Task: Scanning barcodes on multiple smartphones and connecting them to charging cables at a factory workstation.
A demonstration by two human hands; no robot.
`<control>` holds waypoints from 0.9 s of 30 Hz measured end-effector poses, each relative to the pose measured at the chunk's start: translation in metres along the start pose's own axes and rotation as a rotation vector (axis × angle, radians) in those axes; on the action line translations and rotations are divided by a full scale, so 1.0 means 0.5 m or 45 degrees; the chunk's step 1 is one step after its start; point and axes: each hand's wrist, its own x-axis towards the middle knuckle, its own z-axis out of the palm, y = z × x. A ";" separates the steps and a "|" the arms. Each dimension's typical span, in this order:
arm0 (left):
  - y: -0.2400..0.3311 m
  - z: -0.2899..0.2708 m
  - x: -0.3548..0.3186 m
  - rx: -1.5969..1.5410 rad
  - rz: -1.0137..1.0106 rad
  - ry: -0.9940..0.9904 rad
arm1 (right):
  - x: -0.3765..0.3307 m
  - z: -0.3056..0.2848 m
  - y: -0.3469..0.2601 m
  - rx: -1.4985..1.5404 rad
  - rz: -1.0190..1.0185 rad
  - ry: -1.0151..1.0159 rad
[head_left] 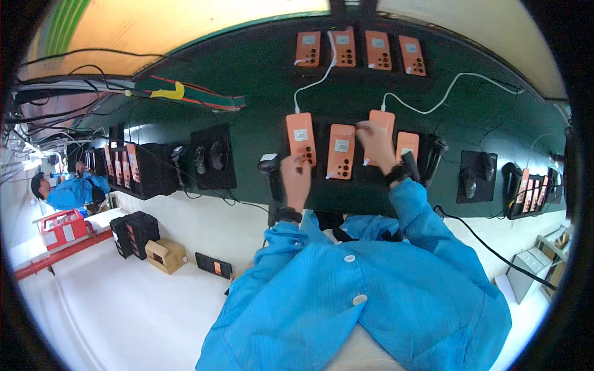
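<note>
My left hand (296, 176) is closed, its fingers bent over the camera end of an orange phone (299, 128); whether it grips the phone or something small is hidden. A white cable is plugged into that phone's far end. My right hand (378, 147) lies over another cabled orange phone (382, 119), its fingers reaching left and smeared by motion. Between my hands a third orange phone (341, 147) lies back up with a white label. Right of my right hand is one more orange phone (407, 142), partly covered by a dark object near my wrist.
Several orange phones (377, 51) line the back of the dark green table (260, 130). Handheld scanners (270, 173) stand on both sides. Beyond lie black mats (230, 176) with mice and black trays holding phones. At far left a person (71, 193) in blue sits nearby.
</note>
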 end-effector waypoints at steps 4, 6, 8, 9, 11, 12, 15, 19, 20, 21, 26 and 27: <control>-0.077 -0.085 -0.008 0.561 -0.093 0.439 | 0.059 0.209 -0.007 -0.119 -0.428 0.069; -0.157 -0.092 -0.020 0.354 -0.194 0.399 | 0.121 0.284 0.000 -0.368 -0.544 0.300; -0.192 -0.107 -0.020 -0.242 -0.489 0.151 | 0.157 0.313 -0.035 -0.415 -0.191 0.031; -0.213 -0.113 -0.014 -0.258 -0.506 0.166 | 0.169 0.321 -0.051 -0.450 0.137 -0.189; -0.252 -0.123 0.002 -0.329 -0.449 -0.268 | 0.172 0.305 -0.021 -0.271 0.022 -0.218; -0.246 -0.126 0.005 -0.298 -0.371 -0.200 | 0.162 0.299 -0.023 -0.193 -0.068 -0.150; -0.236 -0.151 0.022 -0.596 -0.817 -0.391 | 0.115 0.293 -0.033 -0.041 -0.125 -0.017; -0.197 -0.163 0.029 -0.775 -0.703 -0.291 | 0.089 0.311 -0.026 -0.210 -0.108 0.109; -0.169 -0.168 0.039 -0.758 -0.720 -0.321 | 0.091 0.313 -0.027 -0.195 -0.025 0.129; -0.157 -0.167 0.040 -0.755 -0.728 -0.329 | 0.092 0.316 -0.027 -0.176 0.052 0.140; -0.102 -0.140 0.050 -0.749 -0.594 -0.472 | 0.110 0.232 0.002 -0.701 -0.564 -0.007; -0.099 -0.139 0.046 -0.715 -0.577 -0.483 | 0.093 0.205 -0.056 -0.381 -0.108 -0.122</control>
